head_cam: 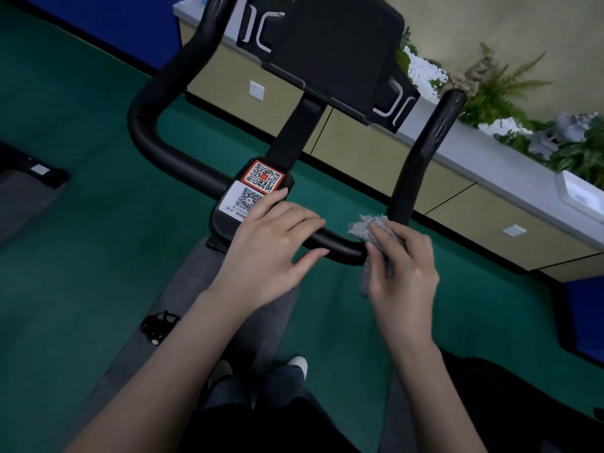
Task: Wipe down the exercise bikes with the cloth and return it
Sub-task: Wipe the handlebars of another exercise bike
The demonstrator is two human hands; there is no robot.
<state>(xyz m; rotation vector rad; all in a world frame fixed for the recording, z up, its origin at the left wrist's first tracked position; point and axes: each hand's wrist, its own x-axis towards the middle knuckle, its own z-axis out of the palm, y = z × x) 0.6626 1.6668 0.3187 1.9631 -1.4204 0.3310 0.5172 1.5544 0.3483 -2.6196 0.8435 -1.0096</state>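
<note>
Cloth [368,227], grey and fluffy, sits right of centre in the frame, draped over the handlebar [183,171] at its lower right bend. Its long axis runs nearly straight up and down the picture, across the bar: one tuft stands above the bar and the other end hangs below it. The right hand [405,273] holds the cloth, fingers curled round it and pressing it to the bar. The left hand [271,243] lies just left of it, fingers spread and nearly straight, resting on the crossbar and touching the white QR sticker [243,201]; a red QR sticker [263,175] sits just above that one. A short bare stretch of crossbar shows between the two hands. From the cloth the bar's right arm [428,148] rises bare toward the upper right, its tip overlapping the counter [474,158] that crosses the frame diagonally, with plants [496,89] on top. The left arm of the bar curves up to the top edge. A dark console [336,50] fills the top centre between the arms. Green floor [81,240] lies open to the left and inside the bar's loop. A pedal [159,324] shows at lower left, and another machine's base [36,173] touches the left edge.
</note>
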